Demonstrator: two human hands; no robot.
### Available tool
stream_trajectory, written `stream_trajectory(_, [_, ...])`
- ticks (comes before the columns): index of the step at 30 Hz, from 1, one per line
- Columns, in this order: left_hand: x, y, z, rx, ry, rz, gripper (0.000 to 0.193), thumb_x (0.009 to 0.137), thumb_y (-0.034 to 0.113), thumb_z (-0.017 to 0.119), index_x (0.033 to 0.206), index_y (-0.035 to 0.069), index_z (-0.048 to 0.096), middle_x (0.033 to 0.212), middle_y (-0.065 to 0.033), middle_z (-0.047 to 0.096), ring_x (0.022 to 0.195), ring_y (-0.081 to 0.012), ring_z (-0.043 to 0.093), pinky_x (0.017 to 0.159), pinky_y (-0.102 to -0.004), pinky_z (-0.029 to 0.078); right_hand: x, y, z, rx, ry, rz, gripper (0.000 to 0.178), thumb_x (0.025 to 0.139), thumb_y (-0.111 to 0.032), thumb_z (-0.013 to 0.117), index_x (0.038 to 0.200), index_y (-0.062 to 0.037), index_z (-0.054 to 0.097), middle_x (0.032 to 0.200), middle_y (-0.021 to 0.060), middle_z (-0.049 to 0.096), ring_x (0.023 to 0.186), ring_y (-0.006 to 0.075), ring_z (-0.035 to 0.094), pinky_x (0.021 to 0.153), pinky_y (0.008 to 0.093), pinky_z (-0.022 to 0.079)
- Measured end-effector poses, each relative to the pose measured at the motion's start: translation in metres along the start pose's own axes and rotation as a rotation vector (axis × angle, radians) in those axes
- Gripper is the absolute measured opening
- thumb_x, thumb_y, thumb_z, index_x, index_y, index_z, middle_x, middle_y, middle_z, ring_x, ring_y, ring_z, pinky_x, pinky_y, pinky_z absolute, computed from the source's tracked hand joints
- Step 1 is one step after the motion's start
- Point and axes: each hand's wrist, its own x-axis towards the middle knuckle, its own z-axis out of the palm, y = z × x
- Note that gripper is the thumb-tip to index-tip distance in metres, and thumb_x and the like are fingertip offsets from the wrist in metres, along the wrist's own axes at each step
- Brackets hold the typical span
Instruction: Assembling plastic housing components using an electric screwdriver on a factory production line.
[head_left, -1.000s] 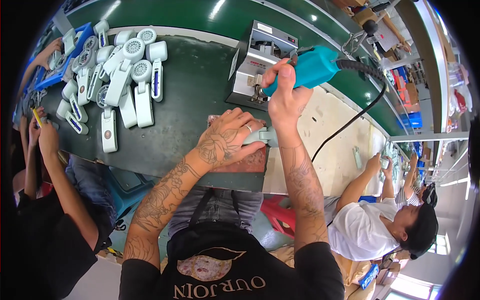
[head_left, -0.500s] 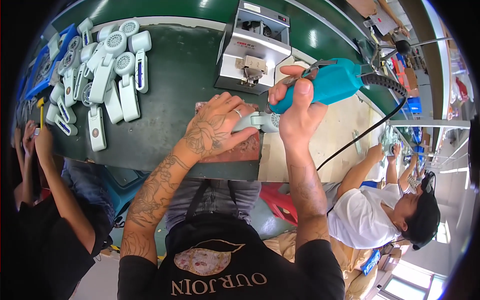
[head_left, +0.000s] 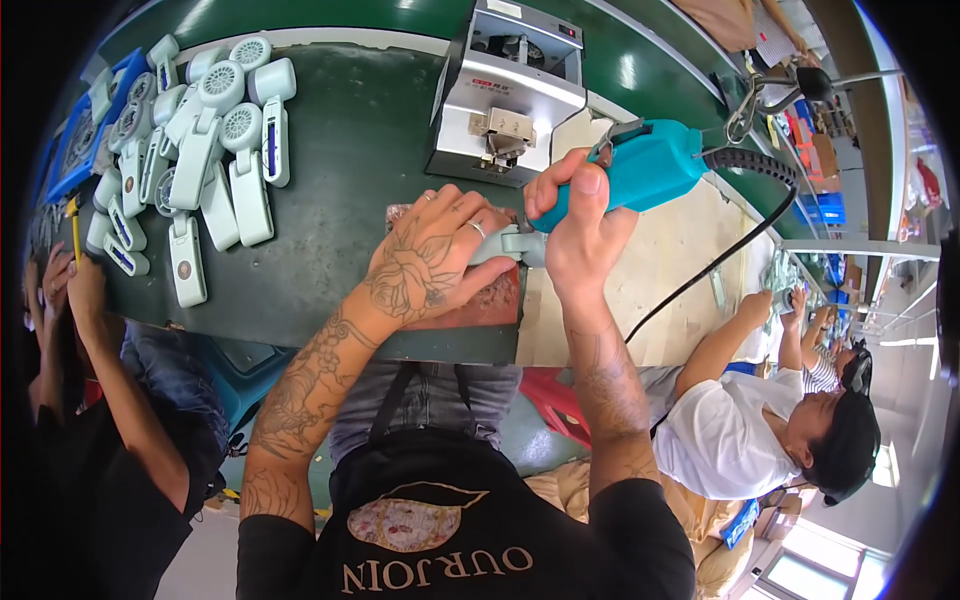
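My left hand point(head_left: 428, 255) is closed over a pale green handheld fan point(head_left: 510, 243), pressing it against a worn reddish pad point(head_left: 490, 302) on the table. The fan's handle is mostly under my palm. My right hand point(head_left: 588, 235) grips a teal electric screwdriver point(head_left: 655, 168), thumb along its near side and fingers curled round its front end. That hand sits right beside the fan's head and covers most of it. The screwdriver's tip is hidden, so I cannot tell whether it touches the fan.
A silver machine point(head_left: 505, 95) stands behind my hands. Several pale green fans point(head_left: 222, 160) are heaped at the left, by a blue crate point(head_left: 95, 130). A black cord point(head_left: 735, 250) loops from the screwdriver, which hangs on a metal hook point(head_left: 740, 125). Co-workers sit on both sides.
My right hand and the screwdriver have shifted slightly left and my fingers have closed further round it. More of the fan's head is covered. My left hand stays nearly in place.
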Motion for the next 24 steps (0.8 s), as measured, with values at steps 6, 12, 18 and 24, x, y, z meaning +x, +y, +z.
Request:
stream_trajectory(6, [0.000, 0.000, -0.002, 0.002, -0.029, -0.030, 0.044, 0.090, 0.040, 0.066, 0.121, 0.008, 0.065, 0.106, -0.0099, 0.058, 0.103, -0.0298, 0.055, 0.093, -0.0450, 0.045, 0.001, -0.002, 0.005, -0.029, 0.028, 0.022, 0.045, 0.101, -0.042, 0.059, 0.093, 0.0006, 0.052, 0.069, 0.0073, 0.053, 0.060, 0.0176, 0.053, 0.057, 0.0320, 0.046])
stream_trajectory(12, [-0.001, -0.002, 0.002, -0.024, -0.002, -0.008, 0.042, 0.092, 0.039, 0.063, 0.122, 0.009, 0.065, 0.106, -0.0095, 0.059, 0.104, -0.0300, 0.055, 0.097, -0.0449, 0.045, 0.017, -0.015, 0.008, -0.092, 0.029, 0.058, 0.047, 0.102, -0.044, 0.058, 0.105, 0.0033, 0.057, 0.071, 0.0064, 0.055, 0.061, 0.0172, 0.055, 0.057, 0.0308, 0.046])
stream_trajectory(18, [-0.004, -0.004, 0.000, -0.013, 0.035, -0.016, 0.037, 0.093, 0.033, 0.059, 0.120, 0.009, 0.066, 0.105, -0.0100, 0.060, 0.104, -0.0298, 0.056, 0.099, -0.0447, 0.044, 0.050, 0.002, 0.039, -0.006, 0.045, -0.218, 0.038, 0.103, -0.037, 0.058, 0.100, 0.0010, 0.056, 0.073, 0.0067, 0.058, 0.064, 0.0165, 0.059, 0.058, 0.0300, 0.048])
stream_trajectory(24, [-0.006, -0.004, 0.006, 0.041, 0.120, 0.029, 0.036, 0.092, 0.031, 0.060, 0.120, 0.010, 0.067, 0.103, -0.0098, 0.060, 0.103, -0.0288, 0.056, 0.095, -0.0433, 0.046, 0.052, 0.011, 0.039, -0.044, -0.031, -0.207, 0.034, 0.103, -0.033, 0.059, 0.098, 0.0006, 0.055, 0.071, 0.0061, 0.058, 0.062, 0.0161, 0.058, 0.058, 0.0300, 0.048])
